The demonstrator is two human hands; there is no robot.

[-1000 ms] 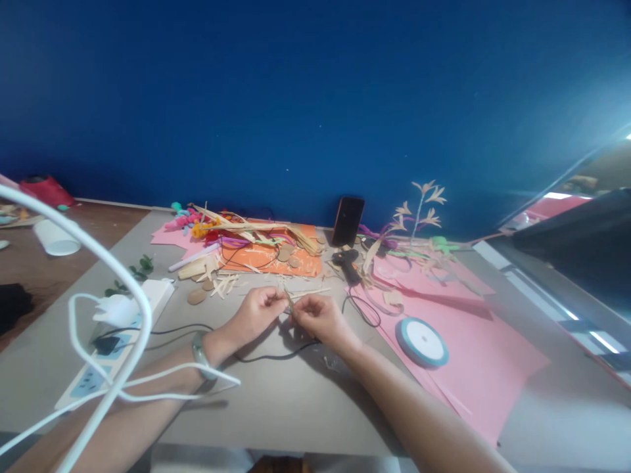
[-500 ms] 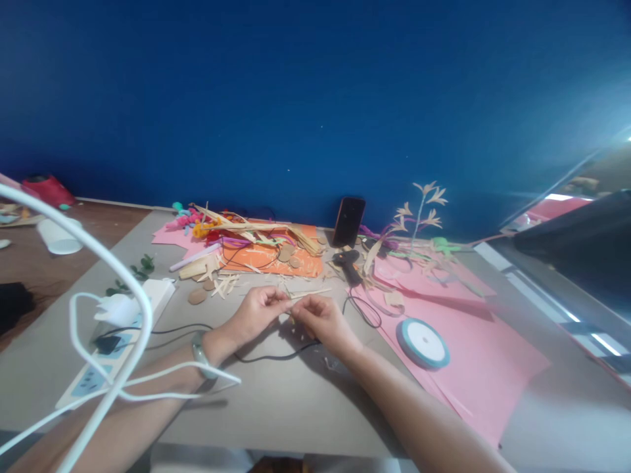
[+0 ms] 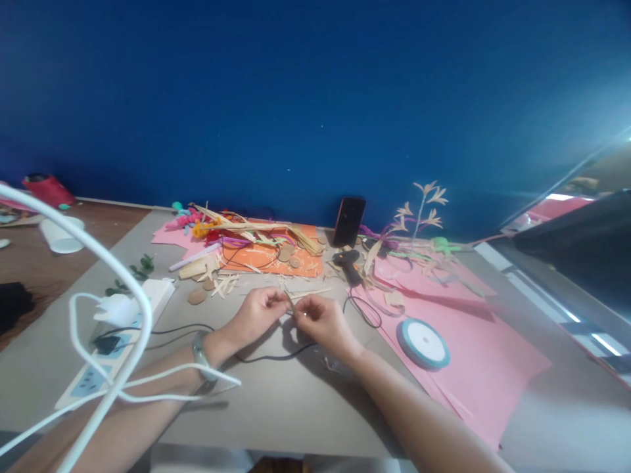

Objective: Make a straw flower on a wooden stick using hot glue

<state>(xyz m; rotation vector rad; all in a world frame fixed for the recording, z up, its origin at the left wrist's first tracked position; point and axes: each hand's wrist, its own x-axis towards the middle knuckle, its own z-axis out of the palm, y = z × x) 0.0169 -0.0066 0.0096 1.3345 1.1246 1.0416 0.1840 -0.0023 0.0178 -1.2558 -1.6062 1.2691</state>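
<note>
Close together over the grey table [image 3: 246, 414], my left hand [image 3: 259, 315] and my right hand [image 3: 323, 322] are both closed in a pinch. Between the fingertips shows a thin tan strip [image 3: 290, 303], tilted, with its ends partly hidden by the fingers. Its material is too small to make out. A bangle circles my left wrist. Pale straw-like strips [image 3: 227, 285] and brown discs [image 3: 197, 296] lie just beyond my left hand. A black cord [image 3: 276, 359] runs across the table below both hands.
White cables [image 3: 142, 289] loop across the left foreground over a power strip [image 3: 89, 374]. Behind stand a phone [image 3: 350, 221] and a glue gun [image 3: 349, 266]. On the right, a ribbon roll [image 3: 422, 343] sits on pink sheets [image 3: 497, 368], near a stem of pale flowers [image 3: 419, 210].
The tan strip has turned and now shows between my fingertips. Pale bits that hung below the fingers are no longer in sight. My hands have stayed nearly in place.
</note>
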